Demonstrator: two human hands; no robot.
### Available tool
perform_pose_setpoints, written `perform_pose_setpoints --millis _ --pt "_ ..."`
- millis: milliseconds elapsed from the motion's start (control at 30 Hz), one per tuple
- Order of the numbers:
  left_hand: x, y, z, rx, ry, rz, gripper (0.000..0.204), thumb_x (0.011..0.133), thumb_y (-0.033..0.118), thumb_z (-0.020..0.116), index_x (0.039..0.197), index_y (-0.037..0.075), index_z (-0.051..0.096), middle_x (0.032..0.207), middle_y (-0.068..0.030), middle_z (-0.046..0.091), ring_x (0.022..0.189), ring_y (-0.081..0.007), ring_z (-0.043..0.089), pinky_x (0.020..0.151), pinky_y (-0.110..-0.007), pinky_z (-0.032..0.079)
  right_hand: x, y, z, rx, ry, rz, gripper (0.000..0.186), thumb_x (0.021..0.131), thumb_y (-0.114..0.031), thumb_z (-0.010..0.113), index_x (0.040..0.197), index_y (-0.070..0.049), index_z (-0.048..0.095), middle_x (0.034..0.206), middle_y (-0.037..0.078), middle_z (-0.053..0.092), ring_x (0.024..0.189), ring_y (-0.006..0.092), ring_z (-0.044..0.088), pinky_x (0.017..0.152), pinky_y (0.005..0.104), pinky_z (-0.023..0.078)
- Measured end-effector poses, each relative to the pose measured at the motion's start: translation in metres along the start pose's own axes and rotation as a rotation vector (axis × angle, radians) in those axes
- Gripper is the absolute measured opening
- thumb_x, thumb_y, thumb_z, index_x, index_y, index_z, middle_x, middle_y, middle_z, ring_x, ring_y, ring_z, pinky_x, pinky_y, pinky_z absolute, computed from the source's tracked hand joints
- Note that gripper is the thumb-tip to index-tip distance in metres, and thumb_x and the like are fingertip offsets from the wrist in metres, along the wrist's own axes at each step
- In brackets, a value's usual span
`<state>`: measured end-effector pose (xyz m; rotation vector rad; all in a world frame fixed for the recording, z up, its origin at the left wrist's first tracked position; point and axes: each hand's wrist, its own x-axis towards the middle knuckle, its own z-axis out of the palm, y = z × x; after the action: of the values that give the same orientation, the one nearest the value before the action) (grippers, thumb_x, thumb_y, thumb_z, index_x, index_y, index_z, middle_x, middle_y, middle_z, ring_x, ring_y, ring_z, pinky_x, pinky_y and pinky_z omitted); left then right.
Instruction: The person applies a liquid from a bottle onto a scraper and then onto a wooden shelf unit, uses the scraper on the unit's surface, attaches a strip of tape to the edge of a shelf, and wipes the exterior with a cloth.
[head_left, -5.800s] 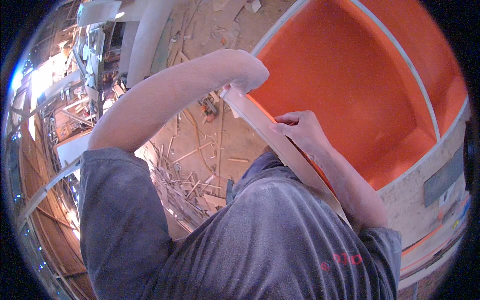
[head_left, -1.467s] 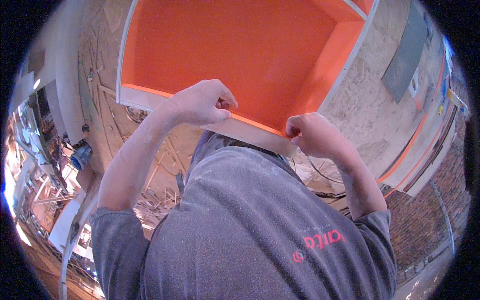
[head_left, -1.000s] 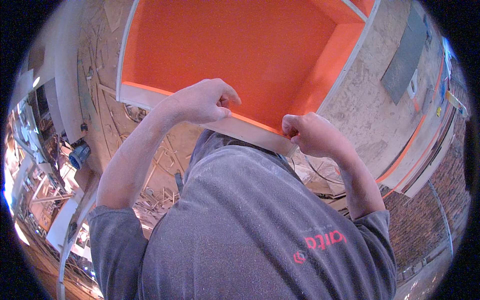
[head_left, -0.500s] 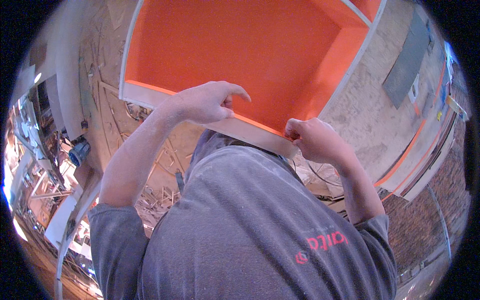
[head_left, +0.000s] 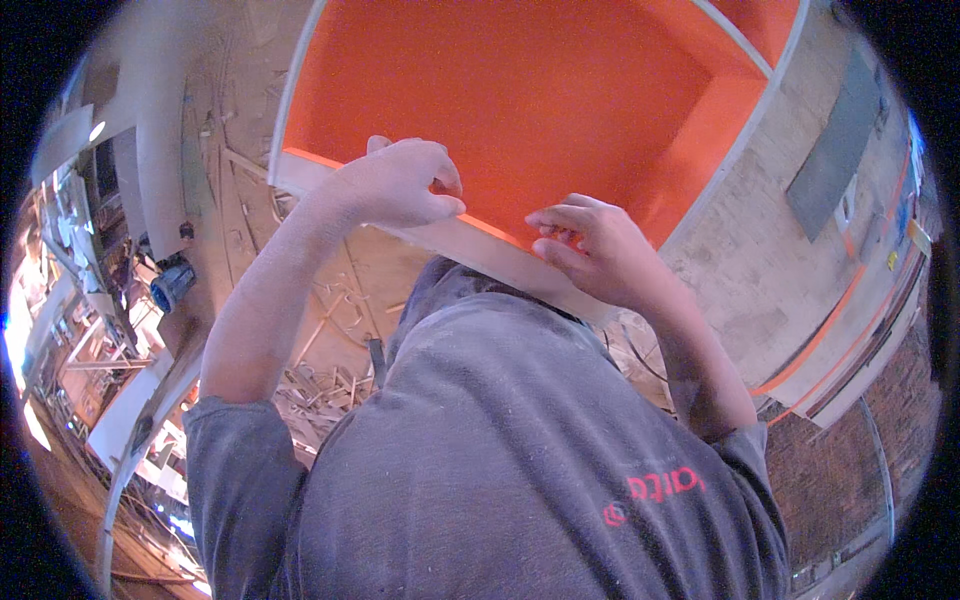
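Note:
A large open box with an orange inside [head_left: 500,110] stands in front of me, its pale near board [head_left: 480,245] by my waist. Along that board's top runs a bright orange edge [head_left: 500,232]. Over the left part of this edge is my left hand [head_left: 400,182], fingers bent, a gap showing between forefinger and thumb. Farther right, my right hand [head_left: 600,245] hovers at the same edge with loosely curved fingers, thumb apart. I see nothing held in either hand. Whether the fingertips touch the edge is unclear.
Wood offcuts [head_left: 320,390] litter the floor at left, near a blue cylindrical object [head_left: 173,287]. To the right lie a dark flat sheet [head_left: 832,150] and long boards with orange edges [head_left: 825,340]. A brick-like surface [head_left: 830,470] is at lower right.
My right hand has moved left along the edge, and its fingers have loosened and spread. My left forefinger, stretched out before, is now bent. The box has shifted right in view.

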<state>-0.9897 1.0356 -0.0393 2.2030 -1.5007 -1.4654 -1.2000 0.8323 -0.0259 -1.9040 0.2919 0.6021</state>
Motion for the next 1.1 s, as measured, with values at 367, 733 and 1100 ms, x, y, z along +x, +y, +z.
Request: perform_pose_setpoints --millis 367,733,1100 --pt "-0.010 -0.017 -0.012 -0.251 -0.103 -0.181 0.025 0.082 0.026 0.077 0.093 0.003 0.076 0.090 -0.0121 0.075 0.091 -0.0246 0.073 0.081 -0.038 0.055 0.042 0.008 0.021 0.437 -0.298 0.238 0.027 0.089 -0.020 0.076 0.106 0.001 0.073 0.098 0.007 0.073 0.093 0.0157 0.067 0.088 0.0324 0.052" --pt "-0.015 -0.022 -0.009 -0.224 -0.058 -0.108 0.031 0.082 0.030 0.076 0.099 0.004 0.078 0.098 -0.0133 0.076 0.094 -0.0252 0.073 0.082 -0.041 0.055 0.045 0.017 0.022 0.305 -0.307 0.204 0.028 0.099 -0.025 0.067 0.111 0.000 0.074 0.099 0.006 0.072 0.093 0.0159 0.066 0.087 0.0324 0.052" --pt "-0.113 -0.042 0.055 -0.317 1.524 -0.374 0.022 0.082 0.005 0.073 0.104 0.004 0.072 0.102 -0.0095 0.068 0.102 -0.0243 0.064 0.092 -0.037 0.049 0.134 -0.050 0.045 -0.001 0.070 -0.320 0.040 0.101 -0.028 0.064 0.130 -0.002 0.067 0.126 0.018 0.068 0.122 0.0367 0.062 0.104 0.0417 0.049"
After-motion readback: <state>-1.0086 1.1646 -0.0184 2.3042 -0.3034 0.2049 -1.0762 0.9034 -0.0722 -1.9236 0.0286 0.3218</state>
